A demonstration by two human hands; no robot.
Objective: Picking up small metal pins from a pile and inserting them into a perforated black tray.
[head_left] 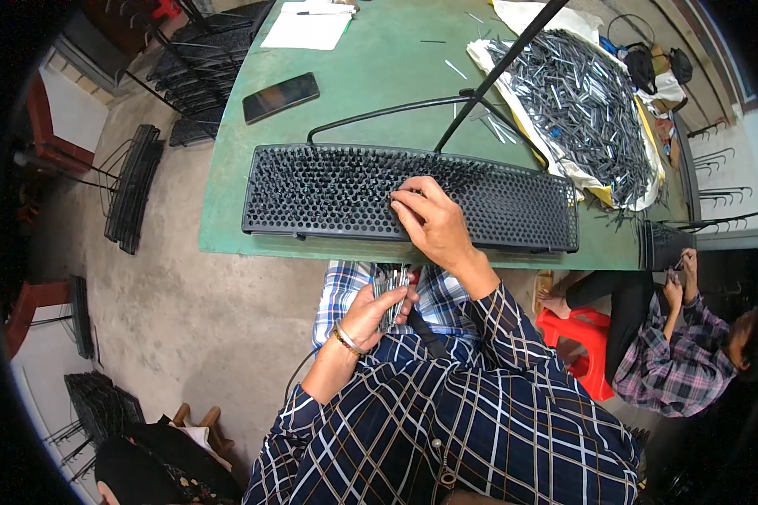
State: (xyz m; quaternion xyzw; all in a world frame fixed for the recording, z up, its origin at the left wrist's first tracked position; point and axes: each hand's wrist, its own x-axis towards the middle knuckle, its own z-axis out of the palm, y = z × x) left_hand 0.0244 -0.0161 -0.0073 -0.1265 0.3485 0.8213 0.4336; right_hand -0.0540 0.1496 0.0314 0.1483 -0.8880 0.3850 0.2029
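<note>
A long black perforated panel lies along the near edge of the green table. Short dark pieces stand up from many of its holes on the left and middle, while flatter rows of holes show on the right. Over the panel's middle, my right hand has thumb and fingers pinched together at the surface; whatever is between the tips is hidden. Below the table edge, above my lap, my left hand is closed around a bundle of thin metal rods. A bent black metal frame rises from the panel's far side.
An open white sack heaped with similar rods covers the table's right side. A phone and white papers lie at the far left. Rightward, a person in a plaid shirt sits near a red stool. Black racks stand on the floor leftward.
</note>
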